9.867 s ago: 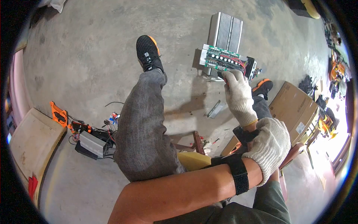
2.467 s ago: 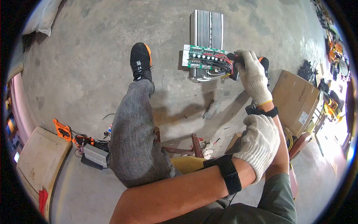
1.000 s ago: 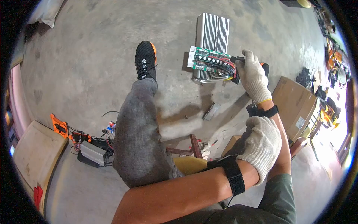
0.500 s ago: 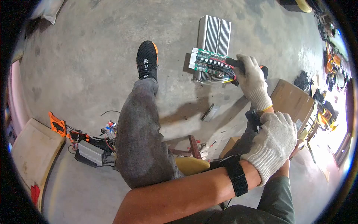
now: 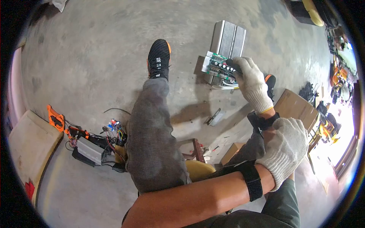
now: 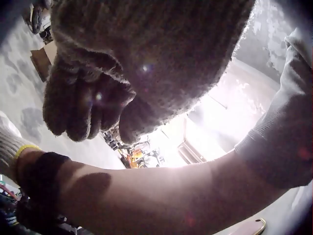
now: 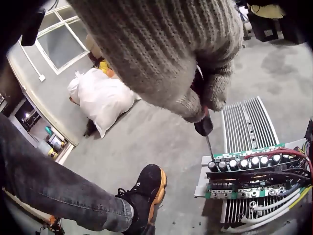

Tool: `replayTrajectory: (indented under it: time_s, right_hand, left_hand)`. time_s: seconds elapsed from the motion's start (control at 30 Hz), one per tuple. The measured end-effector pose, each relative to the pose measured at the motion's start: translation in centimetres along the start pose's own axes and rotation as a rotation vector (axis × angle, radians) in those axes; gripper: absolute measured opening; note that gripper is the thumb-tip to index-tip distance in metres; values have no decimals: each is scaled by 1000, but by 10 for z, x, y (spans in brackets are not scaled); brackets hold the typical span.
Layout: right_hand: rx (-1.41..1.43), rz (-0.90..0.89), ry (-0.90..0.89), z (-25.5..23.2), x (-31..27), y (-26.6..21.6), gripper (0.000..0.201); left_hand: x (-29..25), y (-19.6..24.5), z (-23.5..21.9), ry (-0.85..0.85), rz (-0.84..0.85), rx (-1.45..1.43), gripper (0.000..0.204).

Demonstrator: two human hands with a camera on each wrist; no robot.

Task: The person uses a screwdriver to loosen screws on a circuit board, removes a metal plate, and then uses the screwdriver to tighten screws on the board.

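My gloved right hand (image 5: 251, 81) grips a screwdriver (image 7: 203, 126) with a black and red handle. Its shaft points down to the left end of a green circuit board (image 7: 230, 195), beside a row of capacitors (image 7: 244, 163). Red, black, white and yellow wires run from the board's right side. Board and wires lie on a finned silver metal case (image 5: 232, 38) on the floor. My gloved left hand (image 5: 283, 148) lies over the right forearm (image 6: 161, 196), its fingers (image 6: 78, 110) hanging loosely curled with nothing in them.
A cardboard box (image 5: 296, 110) stands right of my right foot. A small metal plate (image 5: 216, 117) lies on the concrete floor. At left are a silver box with cables (image 5: 90, 150) and an orange tool part (image 5: 56, 118). A white sack (image 7: 100, 95) sits by the wall.
The screwdriver has shifted from the board's right end toward its left end, with the right hand following. The left hand stays over the right forearm. The head view has turned slightly.
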State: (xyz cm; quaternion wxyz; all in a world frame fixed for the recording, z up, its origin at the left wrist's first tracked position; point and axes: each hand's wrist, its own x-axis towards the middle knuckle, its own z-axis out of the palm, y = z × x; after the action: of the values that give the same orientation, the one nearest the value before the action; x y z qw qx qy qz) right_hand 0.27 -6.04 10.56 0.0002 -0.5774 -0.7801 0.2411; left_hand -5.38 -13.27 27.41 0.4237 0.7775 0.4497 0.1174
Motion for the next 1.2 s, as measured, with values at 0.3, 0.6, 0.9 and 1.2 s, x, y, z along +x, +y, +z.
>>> replayTrajectory:
  time_s: [0.3,0.6,0.9,1.2]
  right_hand:
    - [-53,13,-30,-3,4,-8,38]
    - [-76,11,-26,-1,6,-11,32]
    - [-243,186,-189,-8,20,-34,35]
    - [-221,262,-247,-3,31,-34,33]
  left_hand:
    - [-3,-2,-4,-8,20,-32,25]
    - [-7,-3,-11,18,28,90,23]
    - [-1,0,0,40,6,73,22]
    - [-1,-3,-9,3,8,56,18]
